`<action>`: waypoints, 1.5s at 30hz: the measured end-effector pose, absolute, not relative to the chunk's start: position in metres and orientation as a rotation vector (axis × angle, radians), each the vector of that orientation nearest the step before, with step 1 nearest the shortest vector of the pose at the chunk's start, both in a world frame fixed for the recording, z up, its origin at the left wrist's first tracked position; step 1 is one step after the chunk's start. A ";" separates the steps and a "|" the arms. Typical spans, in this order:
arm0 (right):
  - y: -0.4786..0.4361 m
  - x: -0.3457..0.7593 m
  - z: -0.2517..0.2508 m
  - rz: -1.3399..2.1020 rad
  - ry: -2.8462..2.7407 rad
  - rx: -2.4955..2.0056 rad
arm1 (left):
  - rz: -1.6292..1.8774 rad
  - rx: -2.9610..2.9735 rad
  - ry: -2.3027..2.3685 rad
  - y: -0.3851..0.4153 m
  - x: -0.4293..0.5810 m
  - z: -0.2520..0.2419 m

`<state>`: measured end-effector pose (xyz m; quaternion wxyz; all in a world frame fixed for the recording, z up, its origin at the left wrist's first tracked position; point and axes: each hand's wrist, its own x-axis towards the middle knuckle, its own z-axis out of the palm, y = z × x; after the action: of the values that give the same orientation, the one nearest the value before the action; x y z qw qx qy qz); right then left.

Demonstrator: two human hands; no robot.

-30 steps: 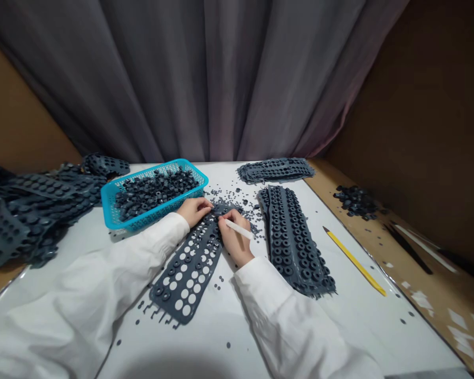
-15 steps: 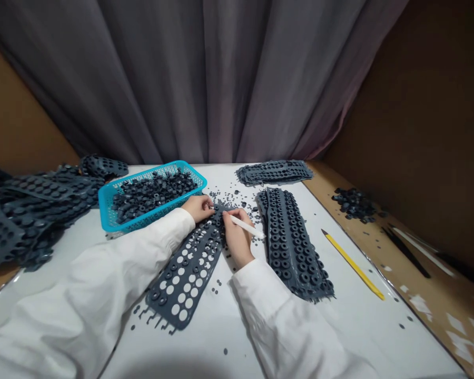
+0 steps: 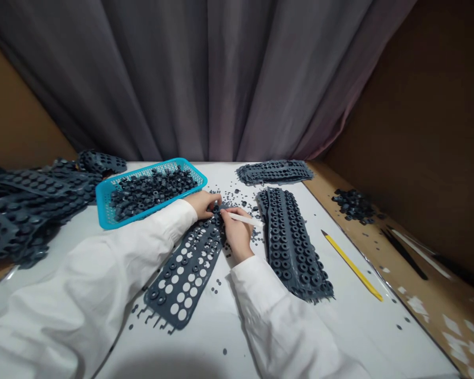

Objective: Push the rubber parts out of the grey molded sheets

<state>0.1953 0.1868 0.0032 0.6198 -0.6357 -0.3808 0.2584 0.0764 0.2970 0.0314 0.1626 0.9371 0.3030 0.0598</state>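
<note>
A dark grey rubber sheet (image 3: 177, 281) with rows of round holes and some rings still in it lies slanted on the white table. My left hand (image 3: 203, 203) is closed at its far end, thumb and forefinger pinching the rubber there; the exact spot is partly hidden. In my right hand (image 3: 237, 232) is a white pen-like stick (image 3: 245, 218), gripped like a pencil, its tip at the sheet's far end close to my left fingertips. Small dark discs are scattered around both hands. Beyond my left forearm stands a blue basket (image 3: 102, 208) full of dark rubber pieces (image 3: 154, 192).
Stacked ringed sheets (image 3: 290, 239) lie right of my right hand, with another stack (image 3: 274, 172) behind. A yellow pencil-like tool (image 3: 351, 266) lies farther right. Loose dark pieces (image 3: 352, 204) sit on the brown side surface. More sheets (image 3: 43, 195) are heaped at left; a grey curtain (image 3: 221, 79) hangs behind.
My left hand has shifted slightly right and up, its forefinger lifted nearer the right fingertips. The white stick has tilted a little flatter. The view has shifted slightly.
</note>
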 end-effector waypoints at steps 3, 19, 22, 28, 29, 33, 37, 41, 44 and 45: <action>0.187 0.196 0.001 0.563 -0.937 -1.473 | 0.134 2.732 0.839 0.298 0.078 0.032; 0.183 0.201 0.006 0.411 -1.187 -1.688 | 0.081 2.665 0.817 0.307 0.094 0.037; 0.183 0.200 0.005 0.371 -1.204 -1.716 | 0.351 2.532 0.943 0.295 0.083 0.027; 0.184 0.200 0.004 0.362 -1.204 -1.713 | 0.755 2.036 1.123 0.279 0.063 0.008; 0.184 0.200 0.004 0.359 -1.202 -1.703 | 0.770 1.956 1.109 0.278 0.062 0.008; 0.181 0.199 0.003 0.373 -1.183 -1.653 | 0.813 1.682 1.005 0.273 0.062 0.016; 0.180 0.198 0.004 0.392 -1.165 -1.594 | 0.830 1.431 0.878 0.254 0.065 0.031; 0.178 0.197 0.007 0.393 -1.128 -1.552 | 0.815 1.234 0.762 0.227 0.064 0.049; 0.177 0.197 0.008 0.383 -1.096 -1.524 | 0.793 1.128 0.705 0.211 0.061 0.061; 0.177 0.197 0.008 0.380 -1.087 -1.512 | 0.781 1.079 0.680 0.207 0.060 0.064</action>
<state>0.1967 0.1770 0.0076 0.5815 -0.6473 -0.4653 0.1625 0.0597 0.2069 0.0637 0.7332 0.4906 0.3093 0.3550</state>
